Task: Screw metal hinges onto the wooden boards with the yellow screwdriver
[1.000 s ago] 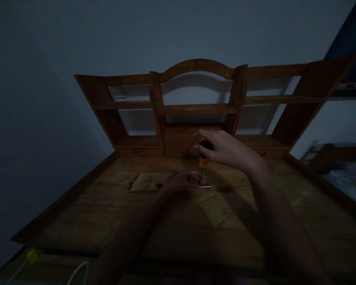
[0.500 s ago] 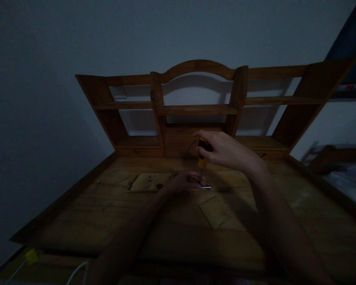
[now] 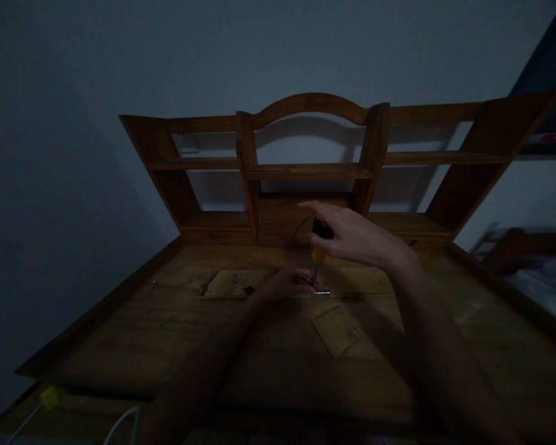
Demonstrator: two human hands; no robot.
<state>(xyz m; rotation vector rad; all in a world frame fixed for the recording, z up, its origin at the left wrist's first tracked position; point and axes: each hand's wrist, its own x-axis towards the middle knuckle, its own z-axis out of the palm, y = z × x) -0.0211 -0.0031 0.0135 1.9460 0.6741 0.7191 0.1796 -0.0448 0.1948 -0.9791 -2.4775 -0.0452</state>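
My right hand (image 3: pixel 352 233) is closed around a screwdriver (image 3: pixel 318 253) with a black and yellow handle. Its index finger reaches out past the top of the handle. The thin shaft points down, nearly upright, at a small shiny metal piece, possibly a hinge (image 3: pixel 323 292), on a narrow wooden board (image 3: pixel 352 281). Low beside the shaft, my left hand (image 3: pixel 287 284) has its thumb and fingers curled together near the tip and the metal piece. What lies between those fingertips is too dark to make out.
A small square wooden piece (image 3: pixel 336 332) lies in front of the hands. Loose screws (image 3: pixel 167 321) are scattered on the wooden desktop (image 3: pixel 120 346) at left. Behind stands a wooden shelf unit (image 3: pixel 308 171). A white cable (image 3: pixel 123 420) and a yellow object (image 3: pixel 50 397) are at the front left.
My right hand has turned slightly about the screwdriver handle, and its index finger is straighter. My left hand stays at the same spot by the metal piece.
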